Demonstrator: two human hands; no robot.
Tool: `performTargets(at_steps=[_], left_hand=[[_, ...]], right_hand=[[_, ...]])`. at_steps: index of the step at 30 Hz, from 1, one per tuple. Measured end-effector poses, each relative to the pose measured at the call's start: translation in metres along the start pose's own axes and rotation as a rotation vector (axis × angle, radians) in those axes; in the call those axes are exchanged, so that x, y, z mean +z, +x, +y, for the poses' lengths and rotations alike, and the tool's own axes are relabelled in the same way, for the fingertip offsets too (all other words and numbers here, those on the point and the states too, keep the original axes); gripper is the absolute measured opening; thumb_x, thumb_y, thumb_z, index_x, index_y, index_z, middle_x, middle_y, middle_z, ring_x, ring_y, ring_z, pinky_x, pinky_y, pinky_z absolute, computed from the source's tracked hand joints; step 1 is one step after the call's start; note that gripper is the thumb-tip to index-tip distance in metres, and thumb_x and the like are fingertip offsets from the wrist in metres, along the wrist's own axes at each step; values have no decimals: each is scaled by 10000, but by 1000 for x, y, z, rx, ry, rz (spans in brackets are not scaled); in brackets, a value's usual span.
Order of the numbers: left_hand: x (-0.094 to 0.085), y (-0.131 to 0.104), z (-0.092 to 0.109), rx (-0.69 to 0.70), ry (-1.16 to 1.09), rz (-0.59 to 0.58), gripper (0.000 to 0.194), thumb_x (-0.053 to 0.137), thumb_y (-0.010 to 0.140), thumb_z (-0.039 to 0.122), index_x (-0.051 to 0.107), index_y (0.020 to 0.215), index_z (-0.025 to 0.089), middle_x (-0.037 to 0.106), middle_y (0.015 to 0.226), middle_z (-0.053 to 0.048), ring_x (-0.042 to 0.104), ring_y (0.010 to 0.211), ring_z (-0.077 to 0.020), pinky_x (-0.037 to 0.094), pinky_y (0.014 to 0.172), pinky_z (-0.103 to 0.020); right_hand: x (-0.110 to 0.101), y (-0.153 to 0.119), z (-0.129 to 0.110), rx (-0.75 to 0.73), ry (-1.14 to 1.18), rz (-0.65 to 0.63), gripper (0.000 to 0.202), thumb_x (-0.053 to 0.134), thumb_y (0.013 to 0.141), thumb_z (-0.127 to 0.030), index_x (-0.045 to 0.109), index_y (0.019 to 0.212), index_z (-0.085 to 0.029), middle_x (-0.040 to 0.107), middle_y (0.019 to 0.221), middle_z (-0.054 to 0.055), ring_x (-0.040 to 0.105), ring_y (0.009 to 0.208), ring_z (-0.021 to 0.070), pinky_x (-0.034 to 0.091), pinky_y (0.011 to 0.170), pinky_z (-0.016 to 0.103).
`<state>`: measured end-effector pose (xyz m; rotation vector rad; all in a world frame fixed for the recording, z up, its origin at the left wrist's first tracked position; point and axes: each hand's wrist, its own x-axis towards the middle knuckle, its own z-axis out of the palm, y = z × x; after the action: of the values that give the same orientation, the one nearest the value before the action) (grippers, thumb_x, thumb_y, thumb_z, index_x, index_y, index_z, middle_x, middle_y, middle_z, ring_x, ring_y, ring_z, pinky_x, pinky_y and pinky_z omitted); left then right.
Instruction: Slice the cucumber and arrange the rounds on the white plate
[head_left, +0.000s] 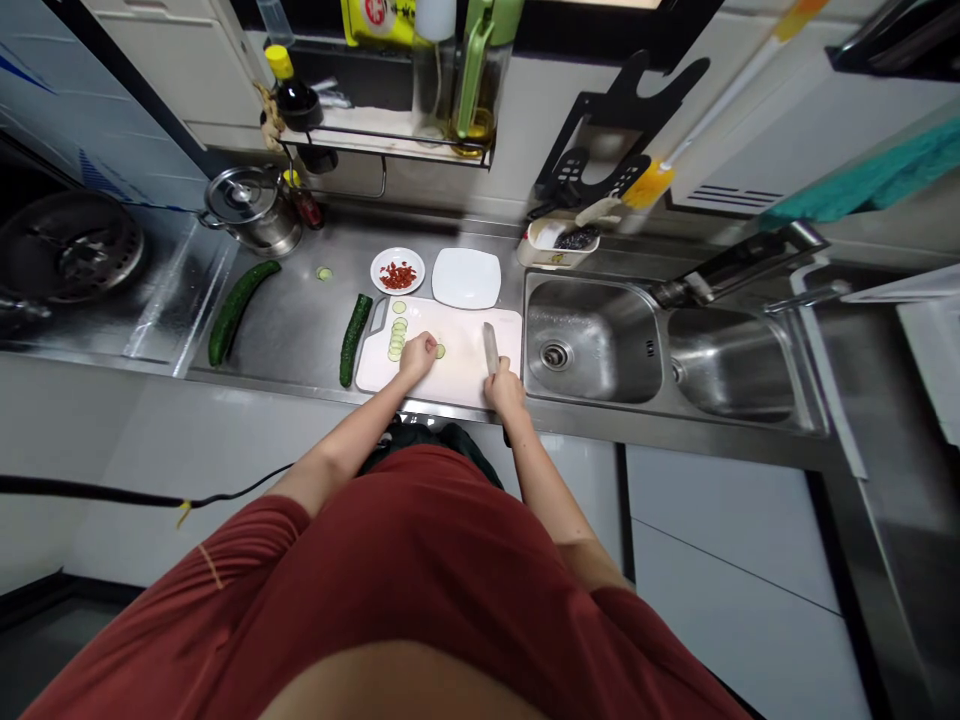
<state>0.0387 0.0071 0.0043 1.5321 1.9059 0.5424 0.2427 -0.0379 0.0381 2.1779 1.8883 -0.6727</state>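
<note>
Several slices point(397, 341) lie cut, two cucumbers point(236, 314) point(354, 342) unsliced leftward, right hand point(506, 390) closed round the knife point(490, 348), left hand point(417, 358) curled, its hold unclear.

Dark-green cucumbers point(354, 340), bright red chopped chilies point(398, 275), a plain white square plate point(466, 278) and a maroon shirt point(420, 560).

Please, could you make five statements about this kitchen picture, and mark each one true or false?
1. The right hand holds a knife with a flat, greyish blade. True.
2. The chopped red pieces lie on the squarish white plate. False: they lie in the round white dish.
3. Thin, pale green slices lie on the white rectangular board. True.
4. The shiny steel pot has no lid. False: a round lid covers it.
5. Two dark green cucumbers lie on the board's right side. False: they lie on its left.
</note>
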Motion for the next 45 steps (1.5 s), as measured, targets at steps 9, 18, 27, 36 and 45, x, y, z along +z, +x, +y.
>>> performTargets(at_steps=[9,18,27,36,45], left_hand=[[-1,-35,-9,34,-104,0,70,592,790,242,633,841,219,660,766,10,591,706,-126,446,669,-234],[-28,-46,-51,-117,-30,103,98,586,792,280,638,863,236,676,805,9,613,758,-136,445,714,-233],[-51,-39,-65,-183,104,183,133,547,819,266,647,901,235,693,851,6,611,782,-144,408,696,-225],[-50,-38,-64,-126,230,193,155,526,821,209,667,885,210,684,907,-48,608,850,-178,413,749,-254],[-50,-30,-70,-178,174,221,144,550,794,252,668,856,197,673,887,-46,604,837,-175,431,770,-258]], right_hand=[[7,1,2,-23,-19,22,366,340,936,-215,333,1296,-151,647,994,148,629,899,252,432,748,323],[9,2,1,-40,-57,25,342,342,936,-226,360,1269,-148,650,982,147,636,890,253,436,733,315],[5,2,-2,-49,-67,11,320,367,932,-217,379,1246,-154,650,961,135,636,884,248,434,731,311],[6,3,-1,-49,-52,15,314,374,936,-216,386,1244,-154,650,953,134,635,886,249,430,728,311],[6,5,0,-63,-59,11,335,369,932,-230,396,1255,-147,651,960,135,635,890,252,435,730,312]])
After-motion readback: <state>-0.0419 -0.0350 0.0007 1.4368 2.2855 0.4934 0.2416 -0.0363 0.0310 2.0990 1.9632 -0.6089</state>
